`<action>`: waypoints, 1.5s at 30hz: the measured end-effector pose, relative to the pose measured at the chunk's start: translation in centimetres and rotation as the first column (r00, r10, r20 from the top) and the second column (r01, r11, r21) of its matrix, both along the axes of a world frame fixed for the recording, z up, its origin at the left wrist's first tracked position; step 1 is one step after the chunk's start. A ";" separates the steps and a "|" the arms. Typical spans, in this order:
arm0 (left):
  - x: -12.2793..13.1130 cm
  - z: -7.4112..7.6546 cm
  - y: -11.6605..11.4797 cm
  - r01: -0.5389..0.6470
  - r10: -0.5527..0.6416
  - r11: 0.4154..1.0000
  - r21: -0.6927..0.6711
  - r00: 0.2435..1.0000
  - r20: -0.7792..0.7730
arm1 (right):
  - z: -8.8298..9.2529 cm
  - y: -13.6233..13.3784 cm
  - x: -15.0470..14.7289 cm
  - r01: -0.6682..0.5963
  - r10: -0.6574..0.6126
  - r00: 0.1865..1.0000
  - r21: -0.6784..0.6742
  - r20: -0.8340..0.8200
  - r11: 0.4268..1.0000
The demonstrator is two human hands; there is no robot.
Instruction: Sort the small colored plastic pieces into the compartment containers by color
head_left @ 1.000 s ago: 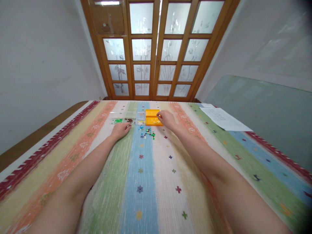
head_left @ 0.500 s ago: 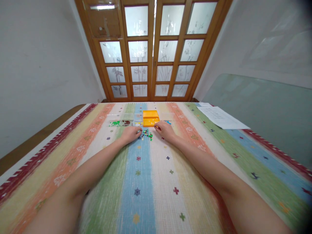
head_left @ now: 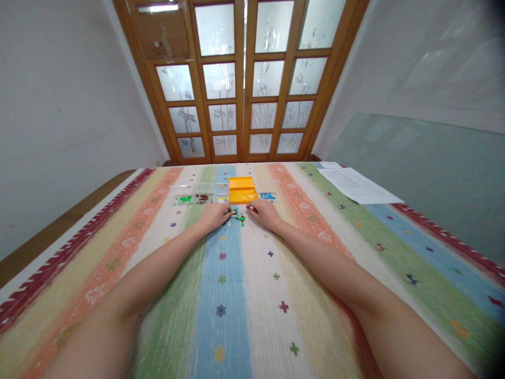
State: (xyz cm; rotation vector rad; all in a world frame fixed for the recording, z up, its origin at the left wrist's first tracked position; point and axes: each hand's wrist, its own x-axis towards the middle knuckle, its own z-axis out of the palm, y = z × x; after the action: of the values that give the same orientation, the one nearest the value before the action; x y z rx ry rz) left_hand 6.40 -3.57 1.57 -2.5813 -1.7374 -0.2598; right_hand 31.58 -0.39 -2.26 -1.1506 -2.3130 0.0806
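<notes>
Centrally: a pile of small coloured pieces [head_left: 238, 216] on the striped table [head_left: 236, 295], just before the orange tray [head_left: 241, 182]. The left hand [head_left: 215, 215] and right hand [head_left: 263, 212] flank the pile, touching its edges. Whether the fingers are apart or pinched is too small to tell.

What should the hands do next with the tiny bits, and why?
Probably pinch one piece from the loose pile with the right hand and carry it to a tray of its colour. It and the left hand sit either side of the pile, and behind it green pieces and blue pieces lie in separate trays.
</notes>
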 end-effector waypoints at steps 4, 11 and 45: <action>0.0 0.0 -0.1 -0.003 0.003 1.000 0.001 1.000 -0.011 | -0.1 0.0 -0.1 0.001 -0.001 1.000 0.000 0.002 1.000; -0.1 -0.2 -0.3 -0.010 0.010 1.000 0.017 1.000 0.016 | 0.0 -0.2 -0.2 0.005 -0.005 1.000 -0.001 0.007 1.000; -0.4 0.1 -0.2 -0.001 -0.002 0.999 0.032 0.994 0.106 | 0.5 -0.7 -0.6 -0.013 0.014 0.999 -0.025 0.034 1.000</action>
State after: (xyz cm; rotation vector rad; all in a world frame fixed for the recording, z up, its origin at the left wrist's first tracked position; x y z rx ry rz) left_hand 5.98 -3.77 1.69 -2.5898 -1.7498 -0.4294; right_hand 31.03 -1.06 -1.73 -1.1568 -2.3565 0.0952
